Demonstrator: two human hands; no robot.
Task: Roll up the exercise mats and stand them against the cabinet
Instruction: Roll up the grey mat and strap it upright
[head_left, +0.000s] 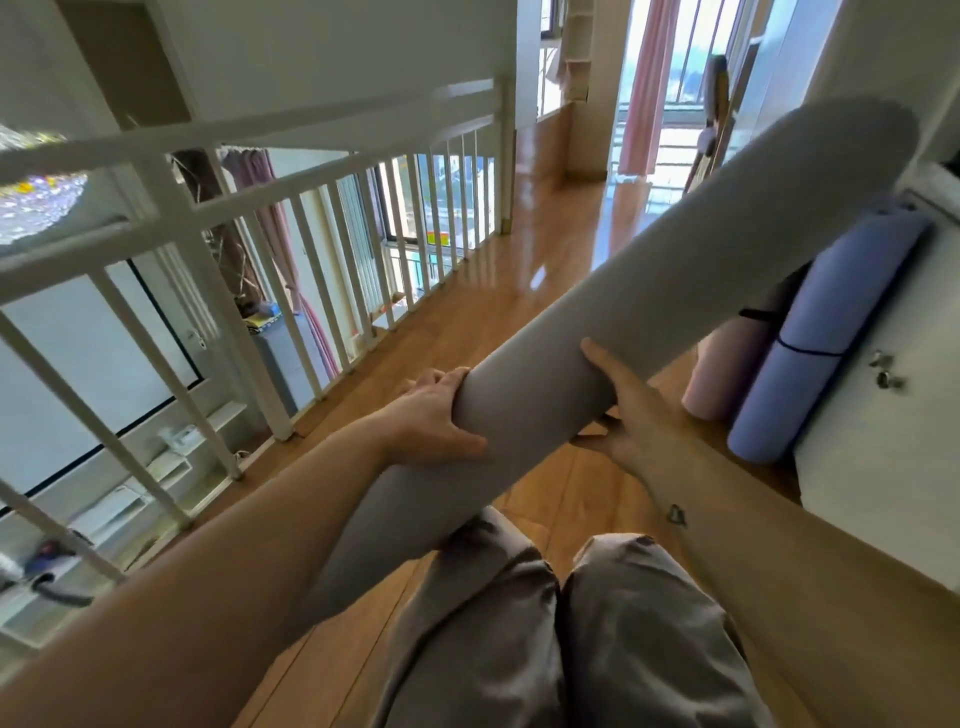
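A rolled grey exercise mat (649, 270) is held off the floor, slanting from lower left up to the upper right. My left hand (431, 415) grips it from the left side near its middle. My right hand (623, 410) wraps round it from the right and underneath. A rolled purple mat (826, 332) with a black strap stands leaning against the white cabinet (883, 457) on the right. A rolled pink mat (719, 369) stands just left of the purple one. The grey mat's upper end is near the cabinet's top.
A white railing (311, 218) runs along the left, over a drop to the lower floor. The wooden floor (524, 244) stretches ahead toward a window with pink curtains (649, 88). My legs in grey trousers (571, 634) stand below the mat.
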